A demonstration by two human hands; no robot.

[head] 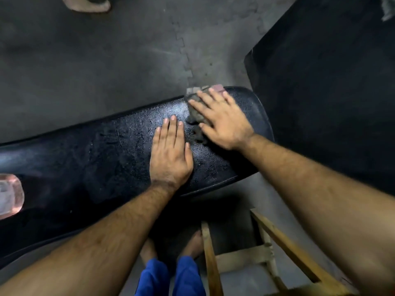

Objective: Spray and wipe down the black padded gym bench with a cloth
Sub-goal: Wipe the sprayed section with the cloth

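Observation:
The black padded bench (106, 159) runs from the lower left to the middle right, its surface wet and speckled. My right hand (222, 120) presses flat on a grey crumpled cloth (195, 113) near the bench's far right end; the cloth shows at my fingertips and beside my thumb. My left hand (171, 154) lies flat on the pad just left of the cloth, fingers together, holding nothing. A pinkish translucent bottle (9, 195) stands on the bench at the left edge of view, probably the spray bottle.
A wooden stool or frame (267, 253) stands at the lower right beside my bare feet (192, 244) and blue trousers. Grey interlocking floor mats (106, 60) lie beyond the bench. A large black padded surface (331, 92) fills the right. Another person's foot (87, 3) shows at the top left.

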